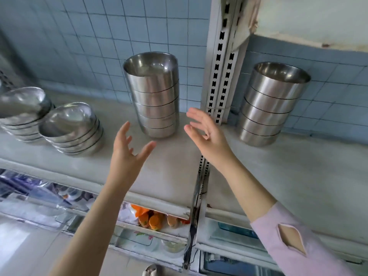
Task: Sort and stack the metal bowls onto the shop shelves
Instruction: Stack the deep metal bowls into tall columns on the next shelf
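A tall stack of several straight-sided metal bowls [155,96] stands on the pale shelf [298,176], near its back. My left hand [127,154] and my right hand [207,134] hover in front of it, one on each side, fingers spread and holding nothing. Neither hand touches the stack. A second tall stack of bowls [268,104] stands to the right, past the slotted upright. Two lower stacks of wider, rounded bowls sit at the left: one [73,130] near my left hand and one [23,112] at the frame's edge.
A white slotted shelf upright [221,72] rises between the two tall stacks against the blue tiled wall. Lower shelves hold packaged goods, orange items [151,218] and plastic containers. The rim of another metal item [153,270] shows at the bottom edge.
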Demonstrator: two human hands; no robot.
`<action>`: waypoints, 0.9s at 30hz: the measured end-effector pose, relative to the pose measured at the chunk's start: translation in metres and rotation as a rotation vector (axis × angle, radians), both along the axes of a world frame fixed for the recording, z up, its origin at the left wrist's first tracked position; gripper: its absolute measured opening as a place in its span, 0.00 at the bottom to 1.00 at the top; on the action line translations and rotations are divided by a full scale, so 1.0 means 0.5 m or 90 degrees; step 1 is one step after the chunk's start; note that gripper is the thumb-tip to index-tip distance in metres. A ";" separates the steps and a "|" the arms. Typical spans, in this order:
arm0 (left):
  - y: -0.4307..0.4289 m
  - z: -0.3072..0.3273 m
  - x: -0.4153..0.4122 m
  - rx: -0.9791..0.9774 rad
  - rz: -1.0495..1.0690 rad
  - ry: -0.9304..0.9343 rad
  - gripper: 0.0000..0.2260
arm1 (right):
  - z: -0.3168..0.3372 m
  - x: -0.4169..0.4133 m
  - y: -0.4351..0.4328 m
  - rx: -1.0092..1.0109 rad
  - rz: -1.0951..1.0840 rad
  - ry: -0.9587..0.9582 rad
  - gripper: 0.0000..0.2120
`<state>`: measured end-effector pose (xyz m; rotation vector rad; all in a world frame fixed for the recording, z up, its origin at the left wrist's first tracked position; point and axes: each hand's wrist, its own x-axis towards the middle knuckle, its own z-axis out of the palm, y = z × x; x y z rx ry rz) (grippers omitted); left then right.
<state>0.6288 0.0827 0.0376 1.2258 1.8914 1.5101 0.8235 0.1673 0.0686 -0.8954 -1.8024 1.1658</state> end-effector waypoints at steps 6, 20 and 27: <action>0.135 -0.037 -0.084 -0.077 -0.132 -0.048 0.56 | 0.059 -0.133 0.075 -0.062 -0.090 0.000 0.39; 0.203 -0.038 -0.158 -0.005 -0.349 -0.152 0.44 | 0.040 -0.196 0.078 -0.234 -0.111 0.135 0.45; 0.148 -0.018 -0.154 -0.029 -0.383 -0.213 0.44 | 0.038 -0.181 0.021 -0.272 -0.170 0.164 0.39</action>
